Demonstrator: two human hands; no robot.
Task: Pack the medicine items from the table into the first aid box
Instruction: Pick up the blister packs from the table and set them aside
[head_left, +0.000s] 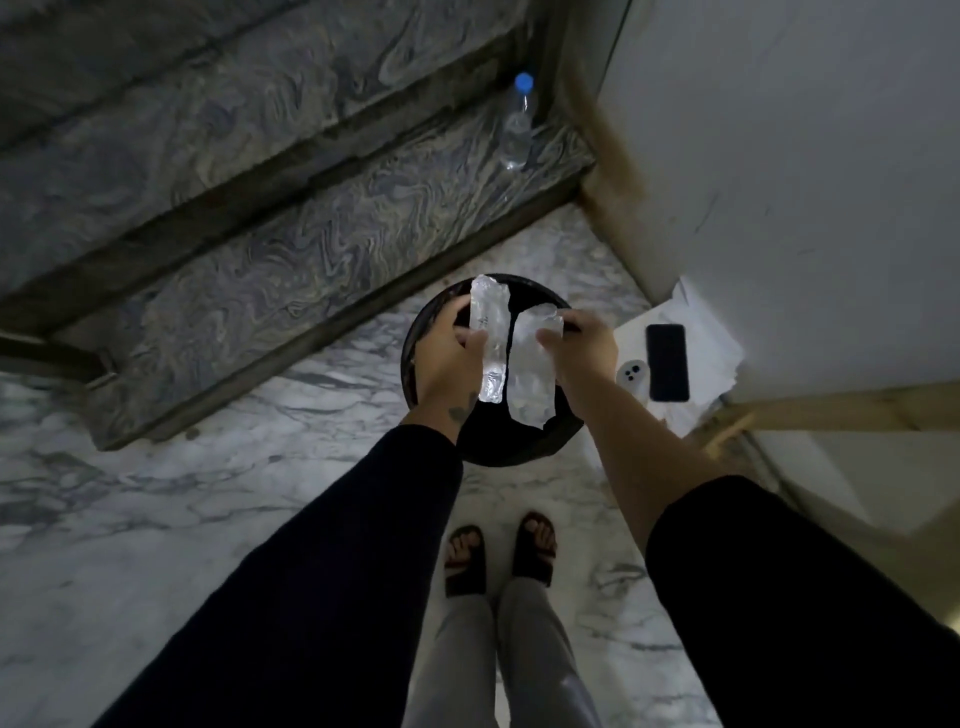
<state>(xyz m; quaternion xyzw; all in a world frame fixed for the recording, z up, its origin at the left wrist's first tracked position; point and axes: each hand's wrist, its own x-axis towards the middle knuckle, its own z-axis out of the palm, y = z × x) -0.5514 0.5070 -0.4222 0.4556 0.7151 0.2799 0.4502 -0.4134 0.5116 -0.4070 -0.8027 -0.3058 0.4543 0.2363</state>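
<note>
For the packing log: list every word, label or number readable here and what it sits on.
None can be read.
Clear plastic packet in left hand: faint dark marks, too blurred.
Second clear packet under right hand: no print shows.
Clear water bottle with blue cap: label illegible.
Black phone: screen dark.

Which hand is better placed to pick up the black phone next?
Right, probably. The right hand is nearer the phone, which lies to its right on white paper. The left hand is farther. Both hold clear packets.
</note>
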